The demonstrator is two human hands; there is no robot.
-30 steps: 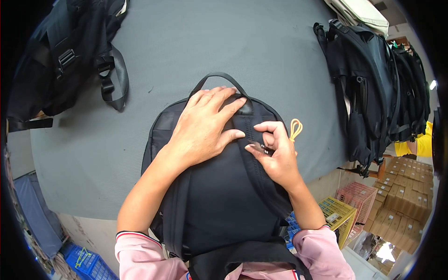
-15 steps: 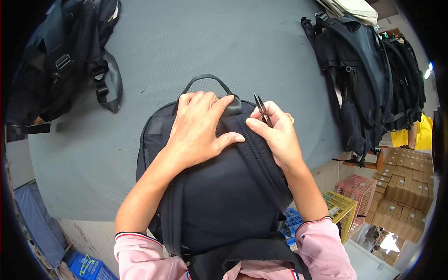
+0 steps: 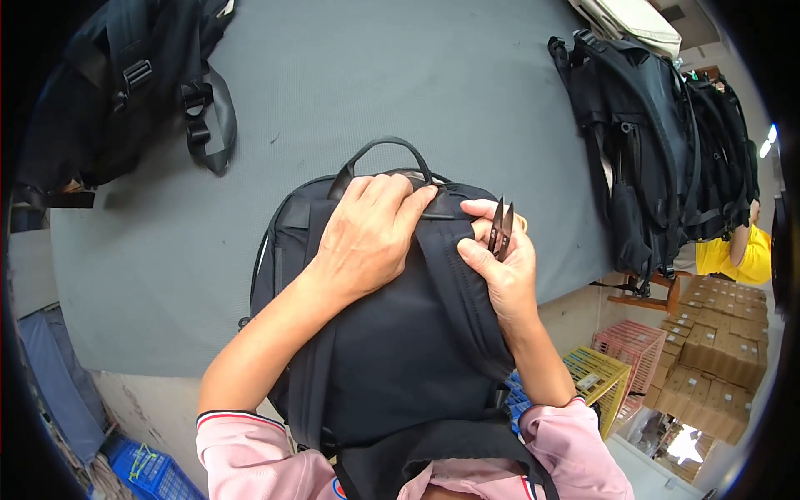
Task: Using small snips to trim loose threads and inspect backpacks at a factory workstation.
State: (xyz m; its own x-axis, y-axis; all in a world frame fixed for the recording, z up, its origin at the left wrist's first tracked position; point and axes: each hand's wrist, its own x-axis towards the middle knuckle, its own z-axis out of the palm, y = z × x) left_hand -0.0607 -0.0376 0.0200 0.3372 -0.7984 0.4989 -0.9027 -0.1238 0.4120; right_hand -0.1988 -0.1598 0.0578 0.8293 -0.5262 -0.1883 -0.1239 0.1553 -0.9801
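Observation:
A black backpack lies in front of me at the table's near edge, its shoulder straps facing up and its top handle arched away from me. Across the top of it rests my left hand, fingers curled and pinching the fabric by the base of the handle. My right hand is at the bag's upper right corner, beside the right shoulder strap. Small dark thread snips are held in it, blades pointing up and slightly apart. Its index finger touches the bag's top edge.
Another black backpack with dangling webbing sits at the far left of the grey table. Several black backpacks line the right edge. Beyond are yellow and pink crates, stacked cartons and a person in yellow.
The backpack's top has shifted slightly right, and my left fingers have moved right along it to the handle's base. My right hand has moved right and down, with the snips now more upright.

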